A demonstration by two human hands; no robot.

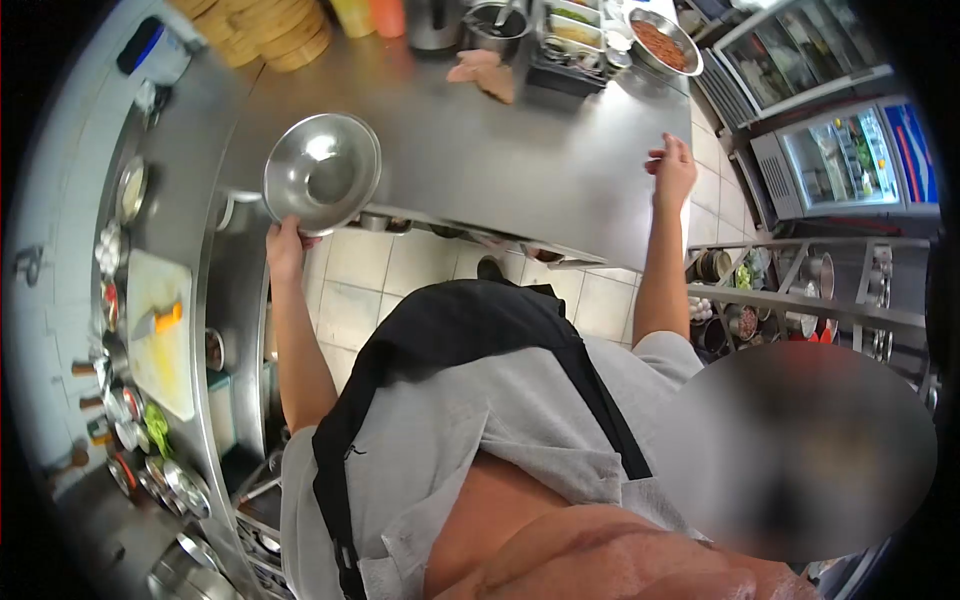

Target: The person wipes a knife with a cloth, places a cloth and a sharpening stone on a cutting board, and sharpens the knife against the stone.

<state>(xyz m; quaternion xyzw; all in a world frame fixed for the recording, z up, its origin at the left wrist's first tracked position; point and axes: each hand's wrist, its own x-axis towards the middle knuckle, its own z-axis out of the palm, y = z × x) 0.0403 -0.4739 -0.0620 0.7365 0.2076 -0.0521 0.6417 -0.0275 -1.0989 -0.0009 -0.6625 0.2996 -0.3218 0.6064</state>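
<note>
A shiny metal bowl [323,172] is held by its near rim in my left hand [287,246], over the front left edge of the steel table [440,150]. The bowl's inside faces the camera and looks bare. My right hand [673,170] is raised over the right part of the table, its fingers apart and nothing between them. A pinkish cloth [482,76] lies near the back of the table.
Stacked bamboo steamers [290,35], a condiment tray [572,45] and a bowl of reddish food [662,43] stand along the back. At left are a cutting board [162,330] and a knife [160,320]. Fridges [842,160] and a rack [820,304] stand at right.
</note>
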